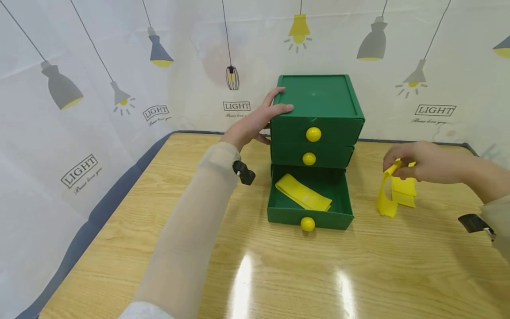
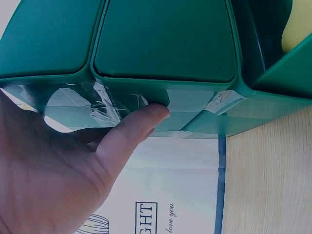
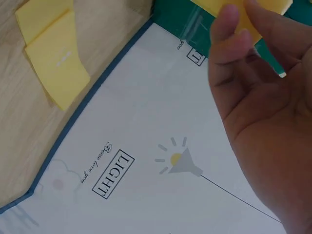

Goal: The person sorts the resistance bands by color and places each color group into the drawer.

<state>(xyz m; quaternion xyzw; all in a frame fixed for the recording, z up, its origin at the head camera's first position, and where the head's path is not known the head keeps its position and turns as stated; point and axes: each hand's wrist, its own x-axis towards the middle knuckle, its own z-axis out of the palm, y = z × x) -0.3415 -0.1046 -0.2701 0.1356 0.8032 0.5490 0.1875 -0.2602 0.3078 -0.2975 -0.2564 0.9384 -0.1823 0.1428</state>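
A small green drawer cabinet (image 1: pixel 318 97) with yellow knobs stands near the table's back edge. My left hand (image 1: pixel 256 122) rests against its upper left side, two fingers reaching over the top; in the left wrist view the thumb (image 2: pixel 139 124) lies along the taped side. The bottom drawer (image 1: pixel 284 215) is pulled out and holds a flat yellow band (image 1: pixel 300 192), laid diagonally. Right of the cabinet, my right hand (image 1: pixel 432 161) pinches another yellow band (image 1: pixel 385 204), which hangs down in a loop. Just beyond it lies a folded yellow band (image 3: pixel 58 53) on the table.
The upper drawers (image 1: pixel 288 155) are closed. Behind the wooden table (image 1: pixel 255 266), a pale curtain (image 1: pixel 191 84) printed with lamps hangs close to the cabinet. A blue border (image 1: pixel 119 190) runs along the table's left and back edges.
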